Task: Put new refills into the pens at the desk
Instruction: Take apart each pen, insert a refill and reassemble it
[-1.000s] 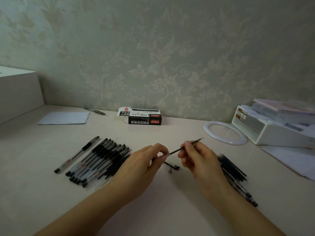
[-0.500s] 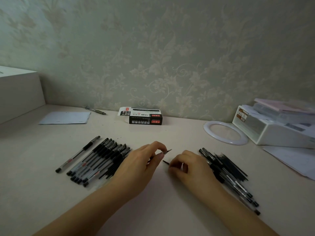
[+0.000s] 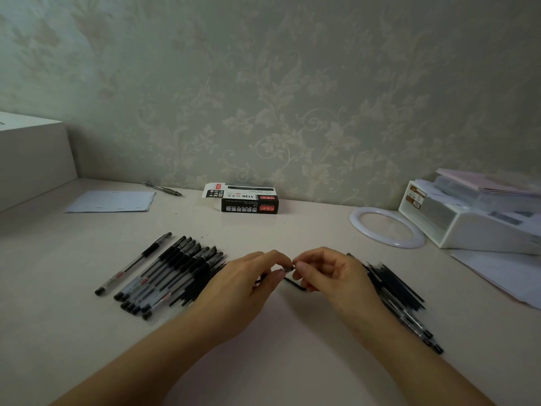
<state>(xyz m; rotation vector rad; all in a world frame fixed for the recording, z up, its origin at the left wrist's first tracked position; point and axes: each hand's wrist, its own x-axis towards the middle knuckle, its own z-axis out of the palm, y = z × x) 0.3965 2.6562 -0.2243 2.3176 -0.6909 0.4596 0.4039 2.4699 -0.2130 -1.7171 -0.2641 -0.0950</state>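
We are holding our hands together over the middle of the desk, the left hand and right hand both pinching a small dark pen part between curled fingertips. A row of pens is lying just left of us, and a dark pile of refills is lying right.

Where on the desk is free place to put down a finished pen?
Bare desk lies between the box and the hands. More lies near the front edge, between the forearms. It is crowded left, at the pen row, and right, at the refill pile.
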